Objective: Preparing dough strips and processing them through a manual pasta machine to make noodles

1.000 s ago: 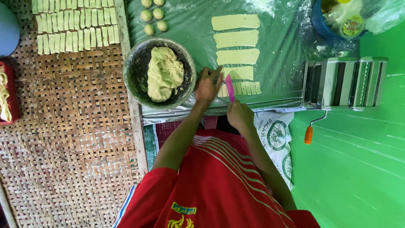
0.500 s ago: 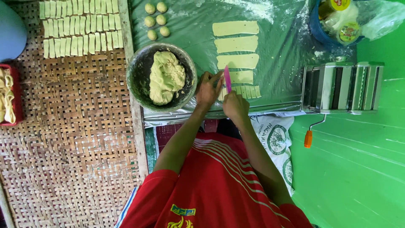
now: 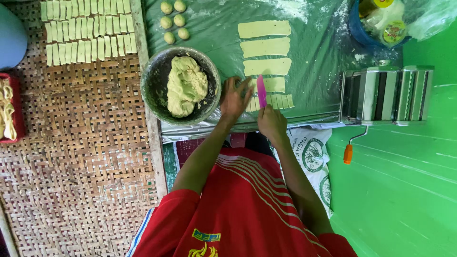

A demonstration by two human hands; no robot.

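Observation:
My left hand (image 3: 233, 97) rests with fingers spread on the green plastic sheet (image 3: 314, 57), touching small cut dough pieces (image 3: 281, 101) beside the metal bowl (image 3: 157, 81). My right hand (image 3: 271, 123) grips a pink cutter (image 3: 261, 90) whose blade lies across a pale dough strip (image 3: 275, 84). Three whole dough strips (image 3: 265, 47) lie in a row beyond it. The bowl holds a lump of pale green dough (image 3: 185, 85).
Several dough balls (image 3: 171, 21) sit above the bowl. Rows of cut dough pieces (image 3: 85, 33) lie on the woven mat (image 3: 81, 157). A metal pasta roller (image 3: 385, 95) with an orange-handled crank (image 3: 348, 153) stands right. A blue tub (image 3: 376, 24) and red tray (image 3: 16, 109) sit at the edges.
My right hand has shifted the pink cutter a little along the dough strip. My left hand has stayed by the cut pieces next to the bowl.

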